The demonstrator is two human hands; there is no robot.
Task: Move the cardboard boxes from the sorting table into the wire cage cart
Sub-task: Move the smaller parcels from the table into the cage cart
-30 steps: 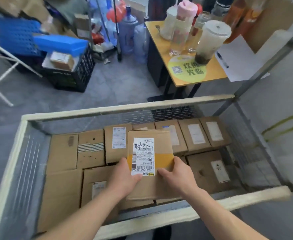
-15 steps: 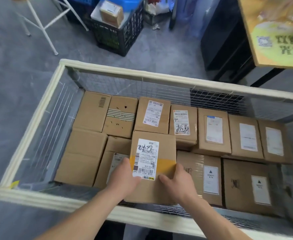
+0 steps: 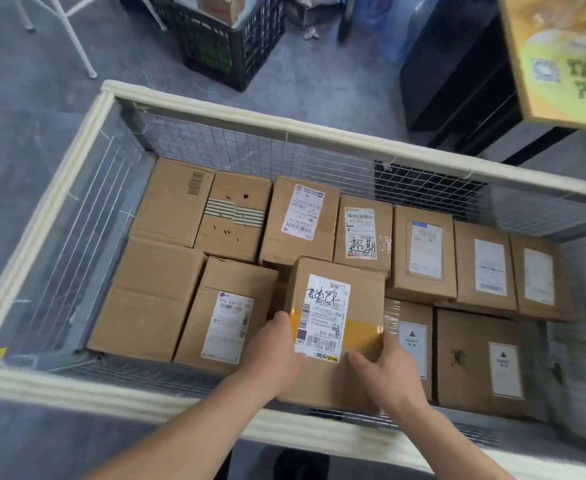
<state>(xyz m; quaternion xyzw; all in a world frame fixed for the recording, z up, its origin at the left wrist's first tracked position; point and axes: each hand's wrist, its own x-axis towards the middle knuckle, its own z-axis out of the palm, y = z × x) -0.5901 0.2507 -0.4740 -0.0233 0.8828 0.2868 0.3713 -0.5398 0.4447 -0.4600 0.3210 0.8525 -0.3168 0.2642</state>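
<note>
A cardboard box (image 3: pixel 333 271) with a white shipping label and a yellow tape band is inside the wire cage cart (image 3: pixel 87 133), low in the front row between two other boxes. My left hand (image 3: pixel 277 355) grips its left edge and my right hand (image 3: pixel 385 372) grips its right front part. Several other labelled cardboard boxes (image 3: pixel 302 216) fill the cart floor in two rows around it. The held box's near end is hidden behind my hands.
The cart's padded cream rim runs along the near edge (image 3: pixel 77 393) and the far edge (image 3: pixel 319 133). Beyond it stand a black crate (image 3: pixel 222 46), white chair legs (image 3: pixel 77 39), a dark cabinet (image 3: pixel 457 74) and a yellow table top (image 3: pixel 561 57).
My view has tilted down and closer over the cart. The held box has sunk lower among the front-row boxes, with both hands still on it.
</note>
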